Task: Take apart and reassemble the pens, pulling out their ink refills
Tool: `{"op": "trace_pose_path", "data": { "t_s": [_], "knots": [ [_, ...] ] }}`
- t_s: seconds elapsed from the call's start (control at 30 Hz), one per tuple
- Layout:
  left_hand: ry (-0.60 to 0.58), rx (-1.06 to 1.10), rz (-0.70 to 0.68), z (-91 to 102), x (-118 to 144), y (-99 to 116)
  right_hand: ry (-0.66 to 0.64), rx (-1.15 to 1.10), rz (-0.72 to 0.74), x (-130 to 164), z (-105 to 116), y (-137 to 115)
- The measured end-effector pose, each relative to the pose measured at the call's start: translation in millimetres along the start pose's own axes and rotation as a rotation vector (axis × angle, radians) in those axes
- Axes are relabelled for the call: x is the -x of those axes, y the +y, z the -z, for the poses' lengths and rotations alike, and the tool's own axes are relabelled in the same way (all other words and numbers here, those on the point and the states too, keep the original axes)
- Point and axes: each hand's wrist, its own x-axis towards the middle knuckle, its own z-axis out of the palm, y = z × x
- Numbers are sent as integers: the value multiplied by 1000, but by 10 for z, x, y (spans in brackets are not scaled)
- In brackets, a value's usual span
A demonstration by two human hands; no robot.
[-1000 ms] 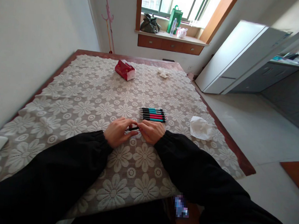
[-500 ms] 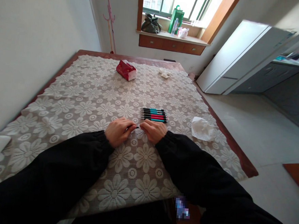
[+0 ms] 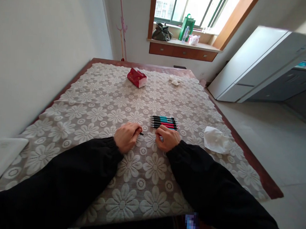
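Near the middle of the table, my left hand (image 3: 127, 137) is closed around a small black pen part (image 3: 141, 133), whose end pokes out past the fingertips. A short gap to the right, my right hand (image 3: 167, 139) pinches a thin pale pen refill (image 3: 150, 134) that points left toward it. Whatever else the right fingers cover is hidden. Just beyond the right hand lies a row of several click pens (image 3: 164, 118), black with teal or red barrels, side by side.
A patterned lace cloth (image 3: 125, 203) covers the table. A crumpled white tissue (image 3: 216, 140) lies to the right, a red tissue pack (image 3: 137, 78) and a small crumpled wad (image 3: 174, 80) toward the far edge. At the left edge is a white flat object (image 3: 4, 160).
My hands have moved apart, and a thin pale refill now shows between them where a short dark piece was before. The view has shifted slightly.
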Motion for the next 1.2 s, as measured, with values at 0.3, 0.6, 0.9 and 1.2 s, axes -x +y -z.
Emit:
{"op": "trace_pose_path", "data": {
  "t_s": [0.3, 0.6, 0.9, 1.2],
  "knots": [
    [32, 116, 26, -37, -14, -78, -57, -18, 121, 1, 14, -5],
    [-30, 90, -85, -17, -20, -61, -125, 133, 142, -17, 107, -57],
    [-17, 150, -16, -31, -21, -81, -120, 51, 162, -25, 135, 100],
    [-9, 176, -21, -35, -41, -81, -167, 49, 175, -25, 33, 21]
  ]
}}
